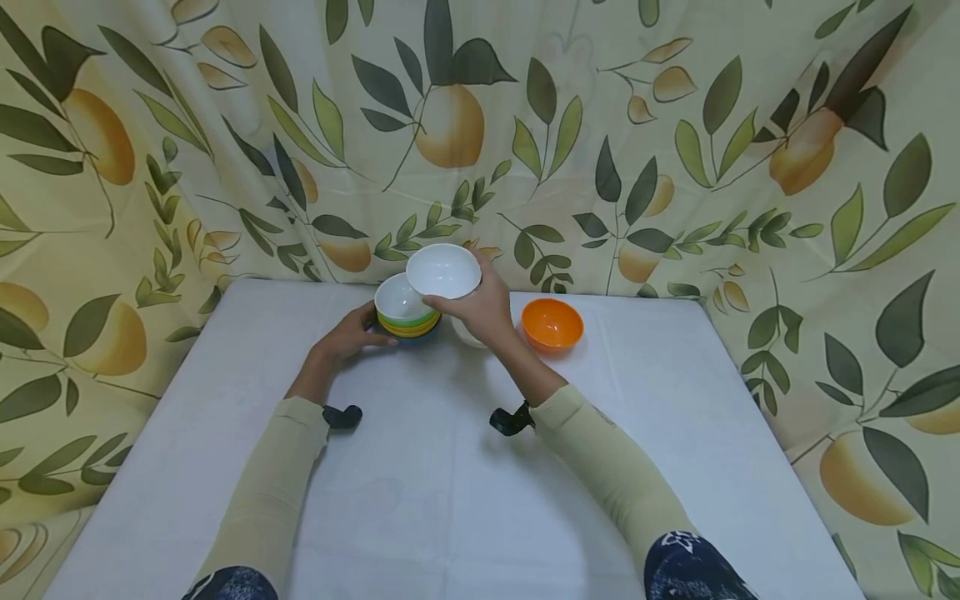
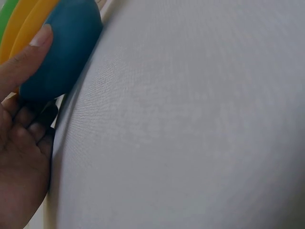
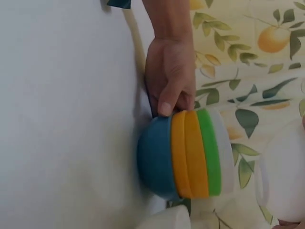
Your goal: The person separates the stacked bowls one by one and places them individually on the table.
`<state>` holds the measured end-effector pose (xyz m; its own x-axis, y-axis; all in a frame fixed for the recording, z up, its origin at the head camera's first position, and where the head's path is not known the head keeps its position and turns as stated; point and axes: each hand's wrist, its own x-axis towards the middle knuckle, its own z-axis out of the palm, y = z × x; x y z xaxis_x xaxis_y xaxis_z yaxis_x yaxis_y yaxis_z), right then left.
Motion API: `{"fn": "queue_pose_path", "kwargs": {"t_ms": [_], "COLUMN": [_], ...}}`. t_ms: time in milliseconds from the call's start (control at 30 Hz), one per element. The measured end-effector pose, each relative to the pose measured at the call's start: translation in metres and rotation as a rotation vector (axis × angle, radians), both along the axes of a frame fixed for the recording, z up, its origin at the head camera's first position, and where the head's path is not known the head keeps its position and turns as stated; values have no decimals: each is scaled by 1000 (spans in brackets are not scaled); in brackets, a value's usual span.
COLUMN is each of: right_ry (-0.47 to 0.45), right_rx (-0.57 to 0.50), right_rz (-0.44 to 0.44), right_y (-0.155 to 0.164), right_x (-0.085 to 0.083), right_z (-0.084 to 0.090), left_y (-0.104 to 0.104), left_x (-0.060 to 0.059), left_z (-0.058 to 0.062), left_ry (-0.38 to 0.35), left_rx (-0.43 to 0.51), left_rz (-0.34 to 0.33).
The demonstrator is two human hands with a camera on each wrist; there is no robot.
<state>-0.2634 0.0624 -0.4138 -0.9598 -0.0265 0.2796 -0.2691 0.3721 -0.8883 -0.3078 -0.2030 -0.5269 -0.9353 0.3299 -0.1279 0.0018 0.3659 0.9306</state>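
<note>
left hand [image 1: 351, 335] sits at the left side of the bowl stack [image 1: 407, 313], thumb curled against the blue bottom bowl [image 2: 62, 47], fingers tucked in under its side. the right wrist view shows the same grip: thumb [image 3: 167, 106] pressed on the blue bowl's rim, hand steadying the stack on the table [image 1: 450, 483].

stack order from the table up, per the right wrist view: blue, two orange-yellow bowls [image 3: 189, 153], green bowl [image 3: 209, 151], then a white bowl [image 1: 399, 297] on top. the stack stands upright near the far edge of the table, left of centre.

right hand [image 1: 480, 307] holds a second white bowl [image 1: 443, 270] lifted off the table, just right of and slightly above the stack, its rim overlapping the stack's top bowl in the head view. fingers curl round the bowl's near side and underside, thumb at the rim. bowl is open side up, tilted a bit toward the camera. whether it touches the stack, cannot tell.

another white thing [image 1: 467, 335] sits on the table right under the right hand, mostly hidden.

orange bowl [image 1: 552, 323] stands alone on the table, right of the right hand, upright, apart from the stack.

both wrists carry black camera mounts [image 1: 512, 418]. leaf and fruit print curtain [image 1: 675, 150] behind and on both sides.
</note>
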Motion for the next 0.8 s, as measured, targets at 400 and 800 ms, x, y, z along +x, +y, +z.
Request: {"fn": "queue_pose_path", "kwargs": {"t_ms": [400, 800], "right_ry": [-11, -38], "right_rx": [-12, -31], "right_rz": [-67, -93], "right_y": [31, 53], "right_x": [7, 14], "right_z": [-17, -31], "left_y": [1, 1], "left_x": [2, 3], "left_z": [1, 4], "left_ry": [-14, 6], "left_rx": [-6, -29], "left_rz": [4, -3]}}
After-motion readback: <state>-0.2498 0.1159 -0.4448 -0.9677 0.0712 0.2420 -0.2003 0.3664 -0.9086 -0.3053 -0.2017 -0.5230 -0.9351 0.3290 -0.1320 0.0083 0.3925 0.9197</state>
